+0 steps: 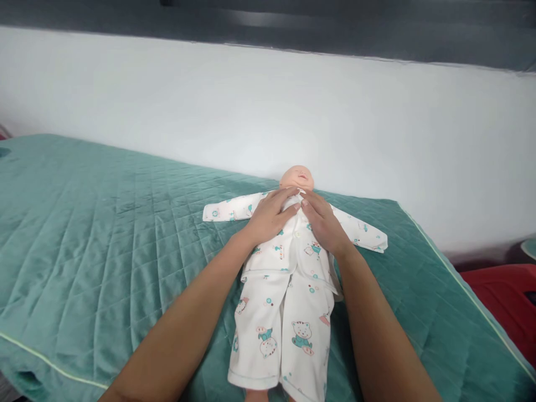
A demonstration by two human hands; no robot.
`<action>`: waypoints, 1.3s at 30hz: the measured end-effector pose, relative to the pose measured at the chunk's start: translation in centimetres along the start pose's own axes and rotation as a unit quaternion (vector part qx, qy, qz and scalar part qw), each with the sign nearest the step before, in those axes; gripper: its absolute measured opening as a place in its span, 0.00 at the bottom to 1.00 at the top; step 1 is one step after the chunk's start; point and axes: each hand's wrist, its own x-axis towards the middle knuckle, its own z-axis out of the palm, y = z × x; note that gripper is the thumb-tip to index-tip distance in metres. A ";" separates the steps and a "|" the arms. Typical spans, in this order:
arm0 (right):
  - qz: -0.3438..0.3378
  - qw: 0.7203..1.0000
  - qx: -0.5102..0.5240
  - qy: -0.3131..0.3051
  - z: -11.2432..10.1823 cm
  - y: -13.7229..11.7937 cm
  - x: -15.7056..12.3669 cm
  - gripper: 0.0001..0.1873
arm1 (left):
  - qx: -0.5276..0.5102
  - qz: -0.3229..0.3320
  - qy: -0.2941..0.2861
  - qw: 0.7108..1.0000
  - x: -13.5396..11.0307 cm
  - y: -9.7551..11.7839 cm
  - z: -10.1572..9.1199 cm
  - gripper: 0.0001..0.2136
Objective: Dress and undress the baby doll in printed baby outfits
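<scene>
A baby doll [298, 177] lies on its back on a green quilted bed cover [104, 234], head toward the wall. It wears a white printed shirt and trousers [288, 312], sleeves spread out to both sides. My left hand [272, 215] lies flat on the doll's chest with fingers stretched toward the collar. My right hand [321, 220] rests flat beside it on the other side of the chest. The fingertips of both hands meet just under the doll's chin. Neither hand grips anything.
A white wall [293, 106] runs close behind the bed. A red object [502, 301] sits low at the right, past the bed's edge. The cover's piped edge [460, 285] slopes down the right side.
</scene>
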 end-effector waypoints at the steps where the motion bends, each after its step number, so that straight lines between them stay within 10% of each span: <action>1: 0.001 1.000 0.002 -0.002 -0.1 -0.1 -0.1 0.24 | 0.000 -0.001 -0.001 1.000 0.0 0.0 0.0 0.21; 13: 0.017 0.997 -0.028 0.069 -0.1 3.4 -2.6 0.28 | 0.082 -0.032 -0.014 0.996 -1.2 -3.7 -0.6 0.24; 24: 0.206 0.917 -0.341 0.005 -7.9 8.5 -10.3 0.36 | 0.266 -0.163 0.010 0.950 -8.3 -9.2 -8.4 0.31; 39: 0.286 0.887 -0.361 -0.035 -9.5 8.4 -11.5 0.34 | 0.258 -0.277 0.056 0.924 -9.7 -8.7 -9.7 0.23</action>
